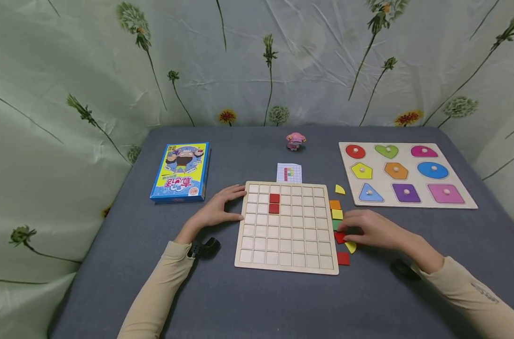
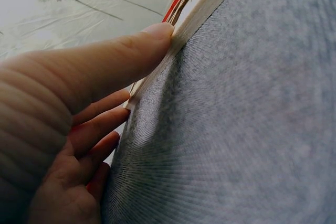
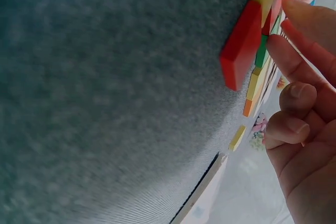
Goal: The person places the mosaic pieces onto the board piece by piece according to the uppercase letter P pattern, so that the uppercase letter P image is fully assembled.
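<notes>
A wooden grid board (image 1: 260,254) lies flat on the table, two red square tiles (image 1: 274,203) in its cells. Against the board's left edge rests my left hand (image 1: 216,207), thumb and fingers spread; the left wrist view shows the thumb (image 2: 152,38) touching the rim. My right hand (image 1: 373,230) is over the loose tiles beside the board's right edge. Its thumb and index fingertips, apart, are close to a red tile (image 1: 340,237) and a green tile (image 1: 336,225); its other fingers curl. Another red tile (image 3: 241,48) appears nearer the right wrist camera.
Beyond the board is a small pattern card (image 1: 289,173), with a pink figurine (image 1: 295,141) behind. A blue-yellow box (image 1: 180,172) is at left, a shape puzzle board (image 1: 405,157) at right. Yellow (image 1: 337,214), orange (image 1: 335,204) and other loose tiles line the board's right side.
</notes>
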`<move>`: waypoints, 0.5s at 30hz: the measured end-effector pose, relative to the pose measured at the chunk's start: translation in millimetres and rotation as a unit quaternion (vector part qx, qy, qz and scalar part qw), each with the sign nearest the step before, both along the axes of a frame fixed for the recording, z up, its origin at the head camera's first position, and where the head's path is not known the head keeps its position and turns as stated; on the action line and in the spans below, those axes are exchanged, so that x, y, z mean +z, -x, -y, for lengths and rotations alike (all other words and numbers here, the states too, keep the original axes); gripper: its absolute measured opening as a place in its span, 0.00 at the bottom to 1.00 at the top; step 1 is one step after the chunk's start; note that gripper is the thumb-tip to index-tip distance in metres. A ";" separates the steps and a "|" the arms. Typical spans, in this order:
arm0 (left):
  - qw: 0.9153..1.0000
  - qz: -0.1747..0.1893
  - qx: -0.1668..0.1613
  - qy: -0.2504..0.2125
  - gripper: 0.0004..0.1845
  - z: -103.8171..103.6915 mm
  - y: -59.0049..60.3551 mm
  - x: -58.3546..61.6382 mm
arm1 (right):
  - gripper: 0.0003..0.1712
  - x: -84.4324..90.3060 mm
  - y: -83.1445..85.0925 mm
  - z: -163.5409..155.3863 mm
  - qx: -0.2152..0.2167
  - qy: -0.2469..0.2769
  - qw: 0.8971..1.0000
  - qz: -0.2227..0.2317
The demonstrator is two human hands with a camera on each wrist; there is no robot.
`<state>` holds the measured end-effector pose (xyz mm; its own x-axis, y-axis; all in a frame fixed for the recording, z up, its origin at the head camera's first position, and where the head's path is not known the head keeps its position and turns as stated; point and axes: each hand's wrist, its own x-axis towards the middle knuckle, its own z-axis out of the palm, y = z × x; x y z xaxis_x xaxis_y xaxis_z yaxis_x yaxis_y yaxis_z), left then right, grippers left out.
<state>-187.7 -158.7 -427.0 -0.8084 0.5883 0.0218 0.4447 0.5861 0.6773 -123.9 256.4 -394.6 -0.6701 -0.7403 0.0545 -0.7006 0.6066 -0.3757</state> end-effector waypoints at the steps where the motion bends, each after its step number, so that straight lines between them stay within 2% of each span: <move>1: 1.000 0.000 0.000 -0.001 0.37 0.0 -0.2 0.4 | 0.12 -0.2 -0.5 -0.3 -0.001 -0.001 1.000 0.005; 8: 1.000 0.002 0.001 0.000 0.37 -0.6 -1.2 2.4 | 0.13 -1.2 -3.0 0.0 -0.016 -0.017 0.999 0.027; 15: 1.000 0.000 0.002 -0.001 0.37 -0.5 -1.6 3.6 | 0.15 -2.2 -2.6 1.6 -0.018 -0.029 0.999 0.026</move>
